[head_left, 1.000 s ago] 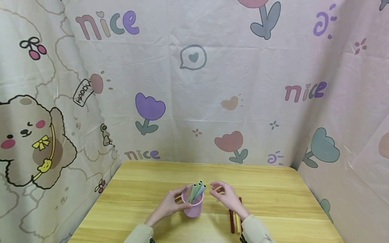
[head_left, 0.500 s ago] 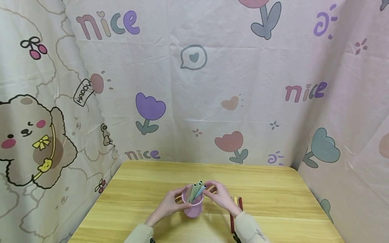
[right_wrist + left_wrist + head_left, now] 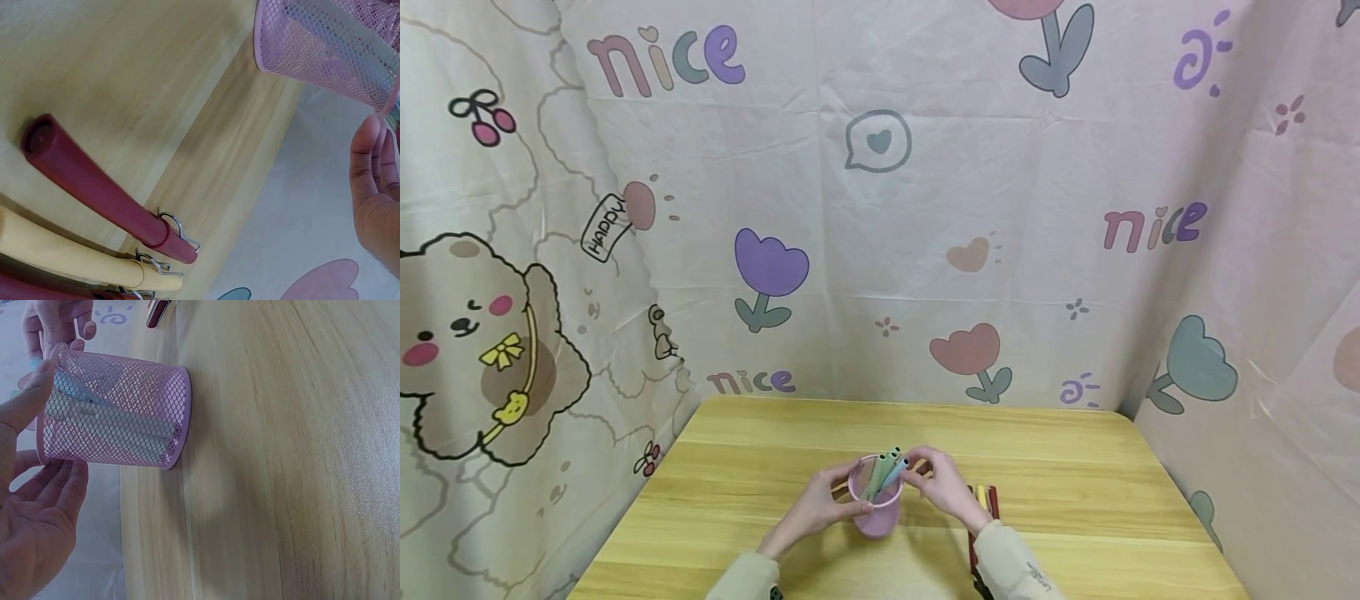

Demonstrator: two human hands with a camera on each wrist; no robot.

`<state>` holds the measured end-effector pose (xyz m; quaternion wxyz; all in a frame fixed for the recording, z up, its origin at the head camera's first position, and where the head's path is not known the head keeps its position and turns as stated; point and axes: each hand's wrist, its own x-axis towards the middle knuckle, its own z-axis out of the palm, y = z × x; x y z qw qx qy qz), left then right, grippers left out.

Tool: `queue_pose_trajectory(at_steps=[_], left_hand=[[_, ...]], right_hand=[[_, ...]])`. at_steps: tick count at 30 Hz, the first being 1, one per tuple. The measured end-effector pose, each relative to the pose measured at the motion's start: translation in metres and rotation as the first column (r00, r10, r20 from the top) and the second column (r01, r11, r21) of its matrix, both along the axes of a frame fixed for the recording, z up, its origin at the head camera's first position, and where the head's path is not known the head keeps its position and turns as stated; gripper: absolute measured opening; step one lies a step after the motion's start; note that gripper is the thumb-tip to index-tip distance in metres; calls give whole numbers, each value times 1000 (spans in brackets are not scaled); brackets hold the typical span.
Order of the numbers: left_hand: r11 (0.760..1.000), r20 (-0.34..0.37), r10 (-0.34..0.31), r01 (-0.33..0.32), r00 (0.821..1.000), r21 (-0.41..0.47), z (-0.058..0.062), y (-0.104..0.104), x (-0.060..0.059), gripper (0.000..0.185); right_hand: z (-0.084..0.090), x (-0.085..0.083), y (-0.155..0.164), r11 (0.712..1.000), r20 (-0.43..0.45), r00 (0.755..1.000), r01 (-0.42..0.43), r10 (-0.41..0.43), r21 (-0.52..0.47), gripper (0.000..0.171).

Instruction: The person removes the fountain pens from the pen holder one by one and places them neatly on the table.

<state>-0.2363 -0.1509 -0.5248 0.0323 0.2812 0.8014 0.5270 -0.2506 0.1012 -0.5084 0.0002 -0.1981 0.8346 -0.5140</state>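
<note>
Both hands at a pink mesh pen cup (image 3: 876,506) in the middle of the wooden table (image 3: 1060,467).

The cup stands upright, mouth up; the green and blue pens (image 3: 884,471) in it lean with their long axes tilted up and to the right. The left hand (image 3: 811,510) curls round the cup's side, thumb on the rim. The right hand (image 3: 946,487) pinches the pen tops (its fingertips are partly hidden). Red and yellow pens (image 3: 94,206) lie flat, side by side, near the right wrist.
</note>
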Motion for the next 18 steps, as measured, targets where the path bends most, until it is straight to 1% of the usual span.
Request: queue_pose_trajectory(at_steps=[6,11,14,18], left_hand=[[1000,5,-12,12,1000,12,0,-1,0,81],[1000,21,-7,7,1000,15,0,-1,0,81],[1000,21,2,-2,1000,9,-1,-1,0,82],[1000,24,14,-14,1000,1,-1,0,0,83]], right_hand=[[2,4,1,999,-3,1000,23,-23,-35,18],[6,8,0,994,1,998,62,-62,-94,20],[10,10,0,986,4,995,97,-97,-138,18],[14,13,1,968,-12,990,134,-139,-213,18]])
